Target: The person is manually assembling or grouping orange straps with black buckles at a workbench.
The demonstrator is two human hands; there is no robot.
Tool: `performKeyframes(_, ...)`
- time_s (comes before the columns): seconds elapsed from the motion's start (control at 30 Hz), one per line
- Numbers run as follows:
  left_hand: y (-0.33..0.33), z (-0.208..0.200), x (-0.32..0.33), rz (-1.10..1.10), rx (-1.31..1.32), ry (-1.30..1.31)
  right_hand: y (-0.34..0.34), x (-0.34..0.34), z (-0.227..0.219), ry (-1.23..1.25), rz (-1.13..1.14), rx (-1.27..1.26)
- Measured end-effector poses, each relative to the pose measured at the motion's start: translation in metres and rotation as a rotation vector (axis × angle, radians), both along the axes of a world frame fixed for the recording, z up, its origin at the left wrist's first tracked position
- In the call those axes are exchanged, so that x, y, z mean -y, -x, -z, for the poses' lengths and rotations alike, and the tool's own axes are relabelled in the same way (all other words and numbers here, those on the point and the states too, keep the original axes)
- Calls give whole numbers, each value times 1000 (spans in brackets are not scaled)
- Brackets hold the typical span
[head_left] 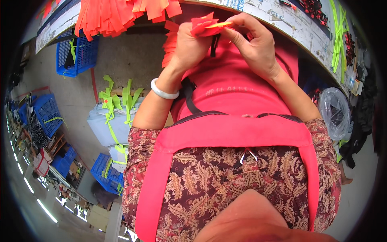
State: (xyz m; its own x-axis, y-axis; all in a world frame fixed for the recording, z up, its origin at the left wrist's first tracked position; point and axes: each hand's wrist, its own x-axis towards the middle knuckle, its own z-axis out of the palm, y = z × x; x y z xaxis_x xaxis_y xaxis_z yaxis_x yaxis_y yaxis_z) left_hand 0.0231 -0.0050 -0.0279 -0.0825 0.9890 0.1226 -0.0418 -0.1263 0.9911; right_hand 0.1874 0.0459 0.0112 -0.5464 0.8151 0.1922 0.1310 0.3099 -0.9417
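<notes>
Orange-red fabric strips (203, 25) are bunched in my left hand (188, 49), whose fingers are closed around them. A white bangle (164, 89) circles that wrist. My right hand (258, 48) pinches the yellowish end of a strip between thumb and forefinger, close to the left hand. A short black strap (215, 45) hangs below the strips, between the two hands. More orange-red strips (170, 44) hang just left of my left hand. A thick pile of the same strips (105, 18) drapes over the table's edge at the upper left. Both hands are in front of my red apron (242, 101).
The worktable (318, 46) runs along the far side, with lime-green strips (340, 38) and red-black pieces (314, 12) at its right. Blue crates (76, 54) stand on the floor at left, near a pale bundle (100, 125) tied with lime-green strips. Transparent plastic (334, 113) lies at right.
</notes>
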Motion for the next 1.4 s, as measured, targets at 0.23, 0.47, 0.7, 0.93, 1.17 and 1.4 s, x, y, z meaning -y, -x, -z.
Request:
performKeyframes(0.23, 1, -4, 0, -23, -38, -22, 1, -1, 4, 115, -30, -42)
performKeyframes(0.47, -5, 0, -3, -78, 19, -34, 2, -4, 10, 186, -30, -79)
performKeyframes(0.7, 19, -10, -4, 227, 124, 196, -7, -3, 12, -51, -24, -40)
performKeyframes(0.93, 7, -1, 0, 103, 65, 42, -5, -1, 1, -99, -63, -5)
performKeyframes(1.17, 3, -6, 0, 4, -39, -105, 1, 5, -10, 85, -11, -42)
performKeyframes(1.4, 2, -12, -1, -41, -27, -67, 2, 5, -10, 147, -37, -54)
